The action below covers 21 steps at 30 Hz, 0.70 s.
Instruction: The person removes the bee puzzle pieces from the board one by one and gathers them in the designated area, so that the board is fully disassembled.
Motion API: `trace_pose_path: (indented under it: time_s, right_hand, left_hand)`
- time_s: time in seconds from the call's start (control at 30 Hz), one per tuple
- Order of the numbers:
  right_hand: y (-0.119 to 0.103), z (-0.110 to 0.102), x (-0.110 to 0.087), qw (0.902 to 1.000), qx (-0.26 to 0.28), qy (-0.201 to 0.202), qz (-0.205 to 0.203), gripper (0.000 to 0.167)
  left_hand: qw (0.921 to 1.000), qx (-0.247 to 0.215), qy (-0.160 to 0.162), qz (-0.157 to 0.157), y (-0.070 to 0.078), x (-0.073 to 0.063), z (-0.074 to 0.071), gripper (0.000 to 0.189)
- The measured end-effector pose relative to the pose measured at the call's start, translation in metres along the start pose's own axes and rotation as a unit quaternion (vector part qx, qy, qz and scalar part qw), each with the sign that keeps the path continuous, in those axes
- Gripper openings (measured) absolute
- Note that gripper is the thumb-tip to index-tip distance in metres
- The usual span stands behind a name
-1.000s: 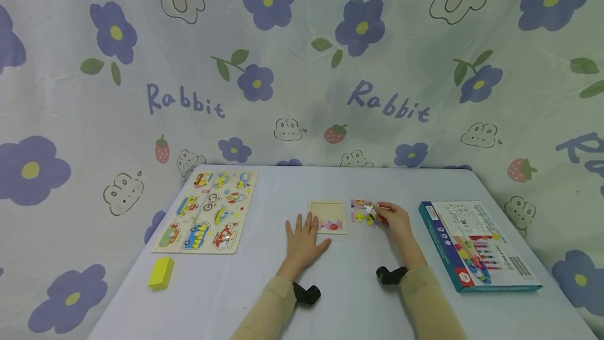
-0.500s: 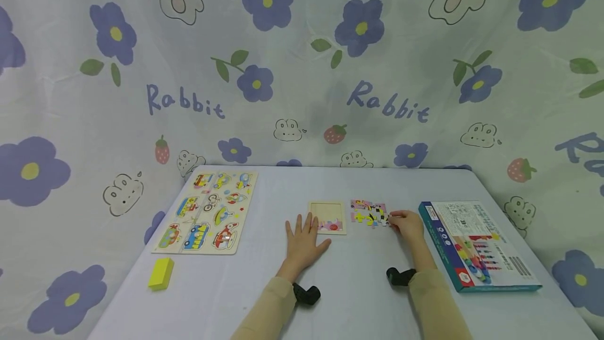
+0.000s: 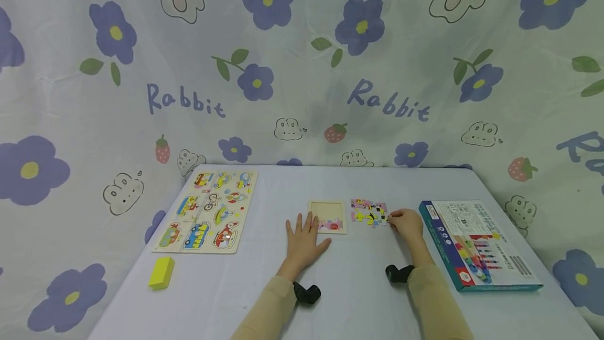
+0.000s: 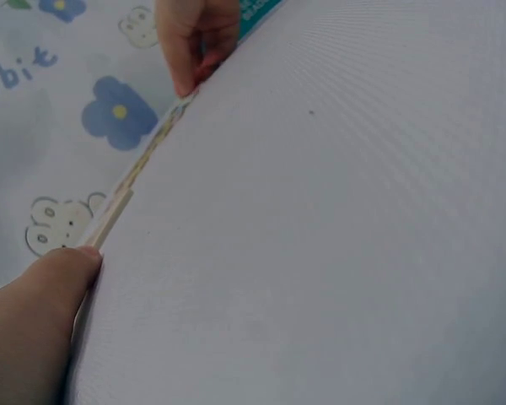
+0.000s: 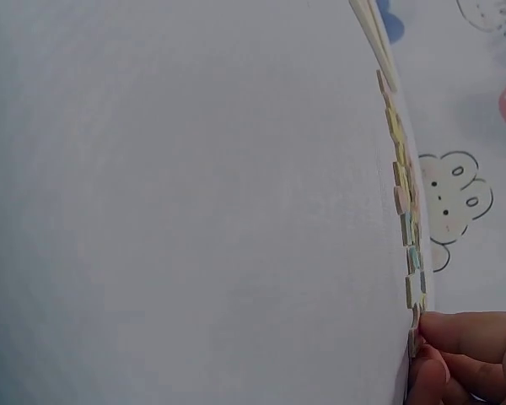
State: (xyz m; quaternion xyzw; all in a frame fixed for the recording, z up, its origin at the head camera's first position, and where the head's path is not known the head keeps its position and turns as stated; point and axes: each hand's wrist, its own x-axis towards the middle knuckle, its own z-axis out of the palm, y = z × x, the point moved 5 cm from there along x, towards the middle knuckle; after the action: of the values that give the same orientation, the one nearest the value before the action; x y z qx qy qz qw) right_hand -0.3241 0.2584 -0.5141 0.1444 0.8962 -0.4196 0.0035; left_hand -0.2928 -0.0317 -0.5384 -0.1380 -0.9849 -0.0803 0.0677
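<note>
My left hand (image 3: pixel 302 243) lies flat with fingers spread, its fingertips over the lower left of a shallow wooden puzzle tray (image 3: pixel 327 209). A pink printed puzzle piece (image 3: pixel 335 225) sits in the tray's lower part. Right of the tray lies a cluster of small jigsaw pieces (image 3: pixel 368 214) in pink, yellow and black. At the cluster's right edge my right hand (image 3: pixel 407 223) pinches a jigsaw piece (image 5: pixel 416 331) between thumb and finger, seen edge-on in the right wrist view. The left wrist view shows my left thumb (image 4: pixel 63 274) against the tray edge (image 4: pixel 114 221).
A wooden vehicle puzzle board (image 3: pixel 205 214) lies at the left, with a yellow block (image 3: pixel 161 273) in front of it. A flat boxed set (image 3: pixel 478 245) lies at the right, near my right forearm. A printed curtain (image 3: pixel 302 67) hangs behind the white table (image 3: pixel 349 298).
My right hand has moved right, from over the jigsaw cluster to its right edge, uncovering more pieces. It has hardly shifted in the last half second. My left hand has stayed put.
</note>
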Motion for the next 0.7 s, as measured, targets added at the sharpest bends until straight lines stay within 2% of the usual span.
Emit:
trace_pose_path:
  time_s: [0.23,0.4,0.7]
  right_hand:
    - [-0.001,0.0,0.0,0.9999,-0.005,0.011,-0.004,0.023]
    - [-0.02,0.004,0.0,0.9994,0.022,0.022,-0.019,0.03]
    - [-0.071,0.035,-0.006,0.9883,0.139,-0.042,-0.049,0.029]
  left_hand:
    - [1.0,0.0,-0.002,0.0,0.0,0.0,0.001,0.079]
    - [1.0,0.0,-0.008,-0.003,-0.001,0.0,0.001,0.079]
    - [1.0,0.005,-0.001,0.0,0.0,0.001,-0.001,0.08]
